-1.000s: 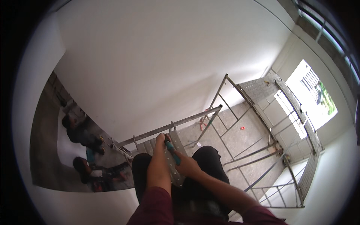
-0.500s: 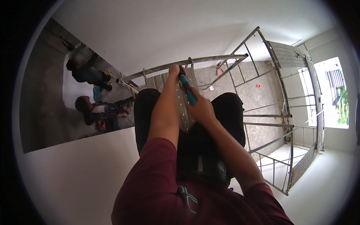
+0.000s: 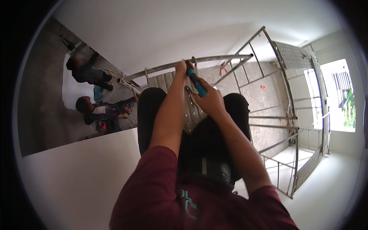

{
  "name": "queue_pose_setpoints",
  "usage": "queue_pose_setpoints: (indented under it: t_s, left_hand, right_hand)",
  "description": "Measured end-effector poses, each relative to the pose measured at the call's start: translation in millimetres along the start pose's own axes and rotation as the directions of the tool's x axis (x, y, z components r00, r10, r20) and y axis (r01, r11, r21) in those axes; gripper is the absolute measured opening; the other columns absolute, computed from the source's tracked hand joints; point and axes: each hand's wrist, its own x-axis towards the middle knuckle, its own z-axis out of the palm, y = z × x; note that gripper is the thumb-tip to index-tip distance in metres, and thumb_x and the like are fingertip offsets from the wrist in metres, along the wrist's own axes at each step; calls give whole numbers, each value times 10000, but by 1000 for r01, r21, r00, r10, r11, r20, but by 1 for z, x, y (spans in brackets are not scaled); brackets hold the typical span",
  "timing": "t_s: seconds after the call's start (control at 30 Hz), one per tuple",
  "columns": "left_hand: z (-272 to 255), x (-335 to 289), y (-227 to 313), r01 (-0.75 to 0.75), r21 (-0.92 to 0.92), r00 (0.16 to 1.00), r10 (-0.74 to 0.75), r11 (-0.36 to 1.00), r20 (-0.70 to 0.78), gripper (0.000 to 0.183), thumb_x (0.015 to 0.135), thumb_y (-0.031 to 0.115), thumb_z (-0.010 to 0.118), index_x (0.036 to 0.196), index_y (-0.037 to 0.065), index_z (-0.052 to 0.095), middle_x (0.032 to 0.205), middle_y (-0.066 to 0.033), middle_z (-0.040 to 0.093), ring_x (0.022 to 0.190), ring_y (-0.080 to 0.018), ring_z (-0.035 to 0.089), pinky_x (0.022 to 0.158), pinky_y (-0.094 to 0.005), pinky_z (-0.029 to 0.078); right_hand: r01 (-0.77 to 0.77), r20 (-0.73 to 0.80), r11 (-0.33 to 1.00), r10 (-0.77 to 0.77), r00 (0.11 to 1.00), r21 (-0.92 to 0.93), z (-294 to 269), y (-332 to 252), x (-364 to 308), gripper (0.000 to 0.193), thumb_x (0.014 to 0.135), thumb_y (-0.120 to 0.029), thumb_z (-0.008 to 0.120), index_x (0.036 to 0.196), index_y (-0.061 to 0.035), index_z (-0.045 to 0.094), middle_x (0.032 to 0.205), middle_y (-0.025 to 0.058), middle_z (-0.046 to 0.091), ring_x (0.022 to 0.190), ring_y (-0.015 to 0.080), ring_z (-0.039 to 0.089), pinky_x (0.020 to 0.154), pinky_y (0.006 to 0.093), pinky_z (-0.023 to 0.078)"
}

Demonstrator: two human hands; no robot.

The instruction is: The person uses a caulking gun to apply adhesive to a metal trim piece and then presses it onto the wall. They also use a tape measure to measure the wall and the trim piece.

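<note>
A long-bodied teal and black hand tool [image 3: 201, 90] slants away from me above a perforated metal plank. My right hand [image 3: 210, 100] wraps round its near teal end. At the far end my left hand [image 3: 181, 67] is closed on it, close to a scaffold rail; its fingers are mostly hidden. Dark reddish parts show at the tool's tip, but the working end is too small to make out. Beneath lies the metal plank [image 3: 191, 111], between my knees.
A scaffold rail [image 3: 165, 69] crosses just beyond my hands, near a white wall [image 3: 161, 30]. Scaffold frames [image 3: 285, 84] with planks stand at right. Two people, one in dark clothing [image 3: 86, 73] and one seated [image 3: 105, 109], are at left. A small red object [image 3: 263, 87] lies on the floor.
Both hands and the tool have shifted slightly right, and the tool's far end is a little farther from me. The grip looks the same.
</note>
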Motion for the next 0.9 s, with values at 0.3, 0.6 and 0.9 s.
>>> queue_pose_setpoints:
  t_s: [0.3, 0.6, 0.9]
  left_hand:
    - [161, -136, 89, -320, -120, 855, 341, 940, 390, 529, 1041, 517, 266, 1134, 51, 499, 676, -91, 540, 427, -213, 514, 404, -358, 457]
    - [213, -333, 83, -570, -73, 355, 325, 819, 877, 896, 888, 798, 228, 1255, -2, 398, 690, -130, 575, 467, -156, 534, 431, -263, 444]
    - [207, -304, 81, -643, -86, 380, 414, 761, 827, 533, 1013, 491, 407, 1149, -21, 468, 690, -128, 563, 468, -180, 547, 435, -281, 459]
  right_hand:
    - [323, -166, 944, -329, 930, -65, -37, 5, -88, 769, 764, -117, 695, 1468, -81, 389, 946, 187, 679, 890, 345, 674, 823, 420, 528]
    - [505, -445, 847, -521, 728, -167, 2, 44, -71, 661, 648, -86, 807, 1219, -56, 476, 1187, 150, 605, 1214, 333, 553, 1090, 540, 324]
    - [500, -407, 859, -498, 766, -110, -5, 49, -84, 628, 696, -80, 779, 1253, -34, 493, 1168, 172, 607, 1211, 354, 550, 1086, 539, 331]
